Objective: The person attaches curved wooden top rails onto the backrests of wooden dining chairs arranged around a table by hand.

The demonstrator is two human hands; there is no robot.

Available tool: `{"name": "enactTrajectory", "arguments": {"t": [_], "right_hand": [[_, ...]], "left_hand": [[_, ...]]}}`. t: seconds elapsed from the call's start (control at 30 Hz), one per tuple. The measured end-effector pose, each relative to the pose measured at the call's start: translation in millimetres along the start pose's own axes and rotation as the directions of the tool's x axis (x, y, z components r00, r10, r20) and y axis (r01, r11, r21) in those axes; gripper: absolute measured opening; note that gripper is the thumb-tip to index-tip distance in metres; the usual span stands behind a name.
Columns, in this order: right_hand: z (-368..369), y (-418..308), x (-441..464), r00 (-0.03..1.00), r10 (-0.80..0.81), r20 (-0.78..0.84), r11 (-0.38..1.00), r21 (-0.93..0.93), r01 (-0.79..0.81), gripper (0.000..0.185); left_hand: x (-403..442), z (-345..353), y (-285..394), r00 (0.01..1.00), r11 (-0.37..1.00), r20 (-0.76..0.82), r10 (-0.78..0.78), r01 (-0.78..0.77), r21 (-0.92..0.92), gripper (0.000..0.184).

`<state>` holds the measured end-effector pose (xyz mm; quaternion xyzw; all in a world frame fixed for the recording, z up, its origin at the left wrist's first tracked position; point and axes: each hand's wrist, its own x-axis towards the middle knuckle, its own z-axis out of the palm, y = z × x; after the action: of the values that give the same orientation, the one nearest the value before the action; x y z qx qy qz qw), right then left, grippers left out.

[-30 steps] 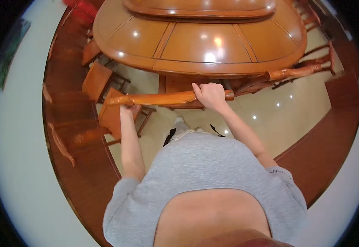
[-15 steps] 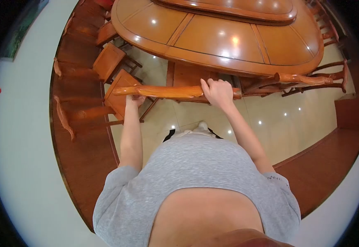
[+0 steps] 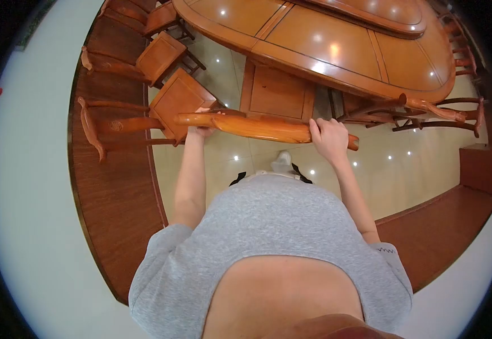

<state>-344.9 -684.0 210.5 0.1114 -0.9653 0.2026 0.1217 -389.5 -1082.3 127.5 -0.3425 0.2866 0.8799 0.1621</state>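
Both hands grip the top rail of a wooden chair (image 3: 263, 129), whose seat (image 3: 278, 90) shows beyond the rail, partly under the table edge. My left hand (image 3: 203, 125) holds the rail near its left end from below, its fingers largely hidden behind the wood. Over the right end, my right hand (image 3: 331, 138) is closed with its fingers wrapped on top. The round wooden table (image 3: 325, 45) lies just past the chair and carries a raised round centre (image 3: 381, 17).
More wooden chairs stand at the left (image 3: 181, 101) and at the right (image 3: 432, 107) of the table. A brown raised border (image 3: 116, 203) curves along the left wall, and another (image 3: 438, 231) along the right. Shiny tiles (image 3: 393, 175) cover the floor.
The view has shifted, so the table sits further up and right. More of the held chair's seat now shows beyond its rail. Both hands have kept their hold.
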Motion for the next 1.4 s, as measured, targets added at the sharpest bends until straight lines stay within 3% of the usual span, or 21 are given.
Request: {"name": "enactTrajectory", "arguments": {"t": [0.03,0.1,0.2,0.33,0.4,0.47,0.53,0.67,0.93,1.0,1.23,1.3,1.37,1.4], "right_hand": [[-1.5,-4.0,-7.7,1.000,0.003,0.006,1.000,0.023,-0.003,0.036],[-4.9,-3.7,-19.3,1.000,0.011,0.021,0.999,0.036,-0.011,0.035],[-7.8,-9.8,-45.0,0.990,0.068,0.123,0.997,0.022,-0.071,0.033],[-2.9,-24.5,-91.4,0.983,0.084,0.166,0.996,0.029,-0.090,0.033],[1.7,-27.4,-117.1,0.977,0.092,0.191,0.995,0.031,-0.100,0.033],[13.0,-26.2,-143.7,0.951,0.106,0.292,0.994,-0.001,-0.110,0.033],[21.0,-31.9,-168.7,0.952,0.089,0.294,0.994,0.029,-0.102,0.034],[22.7,-45.5,-187.7,0.952,0.094,0.291,0.994,0.026,-0.106,0.034],[3.4,-73.1,-217.3,0.956,0.126,0.264,0.991,0.005,-0.132,0.035],[0.2,-80.1,-223.0,0.960,0.131,0.247,0.991,-0.004,-0.134,0.035],[-5.7,-94.4,-213.2,0.932,0.069,0.356,0.997,0.003,-0.074,0.038],[-3.8,-94.9,-208.1,0.920,0.039,0.389,0.999,0.011,-0.047,0.039],[-1.3,-95.5,-200.3,0.798,0.028,0.602,0.998,0.027,-0.055,0.042],[1.2,-95.2,-198.1,0.797,0.006,0.604,0.999,0.034,-0.033,0.042]], "left_hand": [[4.4,-16.2,3.5,1.000,1.000,0.003,-0.006,0.006,-0.002,0.038],[17.5,-39.2,4.8,0.938,0.945,0.199,-0.284,0.309,-0.104,0.052],[18.4,-63.7,-9.9,0.884,0.905,0.309,-0.351,0.405,-0.131,0.053],[-2.7,-95.4,-39.1,0.897,0.905,0.271,-0.348,0.397,-0.154,0.045],[-16.5,-114.7,-58.2,0.837,0.845,0.374,-0.399,0.494,-0.205,0.044],[-31.1,-133.0,-80.7,0.835,0.838,0.396,-0.381,0.493,-0.235,0.043],[-45.1,-151.7,-95.8,0.828,0.827,0.434,-0.355,0.494,-0.266,0.040],[-50.3,-160.5,-97.4,0.875,0.892,0.362,-0.321,0.408,-0.197,0.037],[-95.8,-177.2,-103.8,0.883,0.906,0.337,-0.328,0.395,-0.154,0.041],[-114.7,-183.6,-107.8,0.866,0.867,0.360,-0.349,0.444,-0.228,0.045],[-148.2,-191.8,-102.9,0.906,0.844,0.263,-0.331,0.409,-0.348,0.058],[-143.8,-199.9,-101.2,0.884,0.829,0.312,-0.349,0.446,-0.337,0.059],[-142.1,-209.1,-104.6,0.906,0.859,0.300,-0.298,0.392,-0.330,0.059],[-142.5,-209.4,-106.0,0.920,0.879,0.284,-0.269,0.355,-0.319,0.058]]}}
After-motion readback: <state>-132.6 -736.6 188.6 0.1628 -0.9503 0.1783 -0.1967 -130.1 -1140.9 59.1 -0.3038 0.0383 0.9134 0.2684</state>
